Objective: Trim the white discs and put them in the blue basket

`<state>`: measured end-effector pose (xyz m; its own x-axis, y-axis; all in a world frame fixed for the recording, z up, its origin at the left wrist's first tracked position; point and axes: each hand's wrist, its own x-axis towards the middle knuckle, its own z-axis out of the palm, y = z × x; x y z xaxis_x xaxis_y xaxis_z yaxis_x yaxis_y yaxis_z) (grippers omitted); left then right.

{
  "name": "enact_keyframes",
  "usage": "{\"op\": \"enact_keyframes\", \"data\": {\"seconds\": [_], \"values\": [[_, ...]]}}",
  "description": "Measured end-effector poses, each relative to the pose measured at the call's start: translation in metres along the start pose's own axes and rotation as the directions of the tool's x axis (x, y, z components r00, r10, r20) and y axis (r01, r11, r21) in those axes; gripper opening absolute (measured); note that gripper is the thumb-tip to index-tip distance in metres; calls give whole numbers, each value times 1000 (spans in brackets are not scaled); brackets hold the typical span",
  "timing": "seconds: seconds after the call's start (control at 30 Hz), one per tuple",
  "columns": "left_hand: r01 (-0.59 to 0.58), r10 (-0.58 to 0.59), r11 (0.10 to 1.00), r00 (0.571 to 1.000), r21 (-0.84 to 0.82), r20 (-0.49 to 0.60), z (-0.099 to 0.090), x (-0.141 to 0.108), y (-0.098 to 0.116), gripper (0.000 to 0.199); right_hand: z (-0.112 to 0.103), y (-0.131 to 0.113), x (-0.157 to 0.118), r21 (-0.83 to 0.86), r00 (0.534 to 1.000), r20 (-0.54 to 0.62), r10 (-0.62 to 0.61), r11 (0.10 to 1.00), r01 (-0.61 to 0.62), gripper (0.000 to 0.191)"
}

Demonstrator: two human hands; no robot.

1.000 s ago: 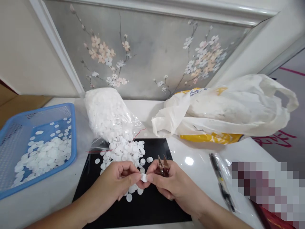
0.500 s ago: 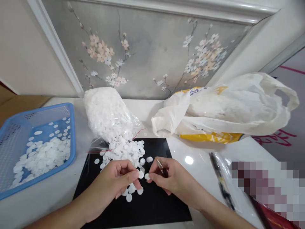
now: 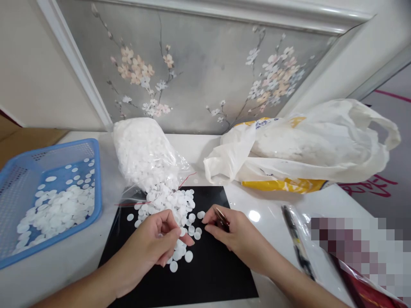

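My left hand [image 3: 160,239] pinches a small thin white disc [image 3: 183,231] at the thumb tip, above the black mat [image 3: 212,273]. My right hand [image 3: 231,226] has a slim, pointed metal tool [image 3: 221,216] with a dark red part tucked in its curled fingers. Its thumb and forefinger tips are slightly apart, just right of a few loose discs [image 3: 198,233]. Behind and between the hands lies a heap of white discs [image 3: 167,201], spilling from a clear plastic bag [image 3: 144,149]. More discs lie partly hidden under my left hand.
At the left stands a blue plastic basket [image 3: 98,179] with many discs inside. A white and yellow carrier bag [image 3: 305,145] lies at the back right. Packaged pens [image 3: 298,244] rest at the right. A flower-patterned panel [image 3: 199,77] closes off the back.
My right fingertips have let go of a disc, which now lies on the mat, and have drawn back up and right. My left hand has shifted slightly left with its disc.
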<state>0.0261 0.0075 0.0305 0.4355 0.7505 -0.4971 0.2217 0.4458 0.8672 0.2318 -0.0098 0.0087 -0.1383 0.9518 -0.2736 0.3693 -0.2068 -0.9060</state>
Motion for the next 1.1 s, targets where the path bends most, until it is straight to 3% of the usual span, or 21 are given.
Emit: {"op": "enact_keyframes", "data": {"seconds": [0.13, 0.27, 0.57, 0.7, 0.87, 1.0, 1.1], "values": [[14, -14, 999, 1000, -37, 7, 0, 0, -2, 16, 7, 4, -3, -250, 983, 47, -180, 950, 186, 14], [59, -57, 992, 998, -110, 22, 1, 1, -2, 18, 9, 6, -4, -292, 968, 75, -239, 923, 250, 16], [37, -35, 992, 999, -120, 16, 1, 2, 0, 29, -4, -2, 2, 0, 999, -46, 12, 1000, -12, 13], [27, -25, 997, 999, -77, 31, -1, 0, 0, 25, -7, -1, 3, 70, 998, -64, 4, 998, 0, 4], [49, -37, 990, 995, -130, 94, -2, 1, -1, 14, -4, 6, 1, -114, 996, -39, -84, 990, 79, 9], [21, -13, 993, 997, -113, 72, -1, 4, -3, 24, 1, 9, -2, -388, 946, 105, -306, 863, 323, 11], [30, -24, 996, 997, -86, 70, 1, 4, -4, 26, 1, 9, -2, -462, 933, 117, -341, 813, 355, 18]]}}
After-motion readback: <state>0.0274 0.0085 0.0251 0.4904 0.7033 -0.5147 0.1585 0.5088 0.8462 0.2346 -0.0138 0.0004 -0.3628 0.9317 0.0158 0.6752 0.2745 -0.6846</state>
